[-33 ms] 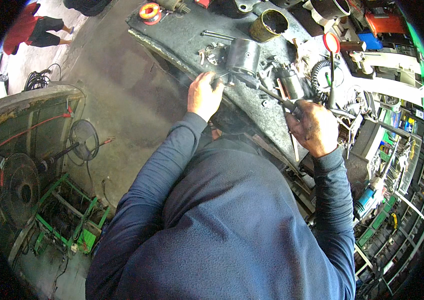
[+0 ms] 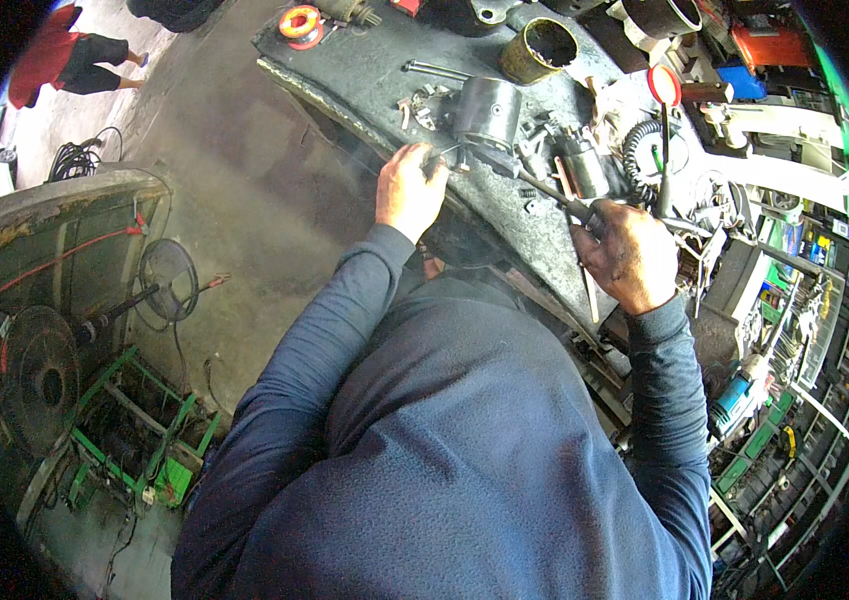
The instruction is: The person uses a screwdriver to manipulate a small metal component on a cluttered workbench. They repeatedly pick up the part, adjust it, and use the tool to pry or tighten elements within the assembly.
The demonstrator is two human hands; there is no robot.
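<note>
My right hand (image 2: 630, 255) is wrapped round the dark handle of a soldering iron (image 2: 543, 188), whose shaft points up and left toward my left hand. The iron's thick dark head lies by the bench edge, just below a silvery metal cylinder (image 2: 488, 112) like a motor housing. My left hand (image 2: 412, 195) is closed in a pinch at the edge, with a thin wire (image 2: 451, 150) at its fingertips. A small dark part with a coppery end (image 2: 462, 162) sits between the wire and the iron's head; its exact contact is too small to tell.
The dark workbench (image 2: 345, 85) bears a red-orange wire spool (image 2: 302, 25), a sooty tin (image 2: 540, 52), a smaller cylinder (image 2: 583, 168), a coiled cable (image 2: 640, 150) and loose parts. A fan (image 2: 167, 280) and green frame (image 2: 135, 430) stand left. Haze hangs over the floor. Another person (image 2: 65, 60) is far left.
</note>
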